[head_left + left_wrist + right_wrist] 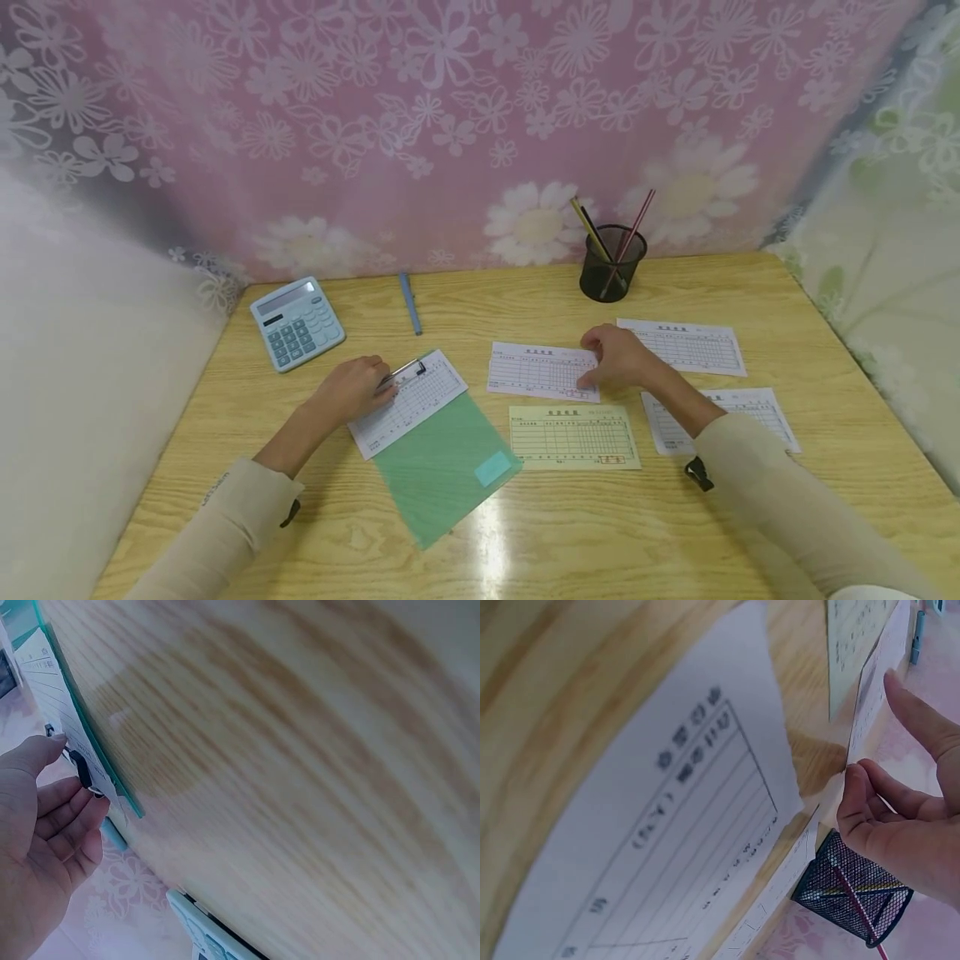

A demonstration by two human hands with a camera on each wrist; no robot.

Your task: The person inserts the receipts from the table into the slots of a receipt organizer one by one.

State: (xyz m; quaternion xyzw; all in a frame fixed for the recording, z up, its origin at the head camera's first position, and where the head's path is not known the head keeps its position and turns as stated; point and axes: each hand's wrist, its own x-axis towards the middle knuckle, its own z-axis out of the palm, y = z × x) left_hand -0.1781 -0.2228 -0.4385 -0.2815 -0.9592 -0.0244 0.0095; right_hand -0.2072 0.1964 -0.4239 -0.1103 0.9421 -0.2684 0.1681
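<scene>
Toward the left lies a translucent green clipboard [442,467] with a white form [420,402] under its metal clip [405,371]. My left hand [356,390] pinches the clip between thumb and fingers; the left wrist view shows the clip's black end [81,769] by the fingers. My right hand [621,357] touches the right end of a white printed slip [536,371]. In the right wrist view, fingertips [853,774] meet its edge while the thumb stands well apart. A yellow printed slip [573,437] lies just below that white one.
Two more white slips, an upper one [693,346] and a lower one [750,414], lie at right, the lower partly under my forearm. A black mesh pen cup [612,275] holds pencils. A blue calculator [297,323] and a blue pen [410,304] lie at back left.
</scene>
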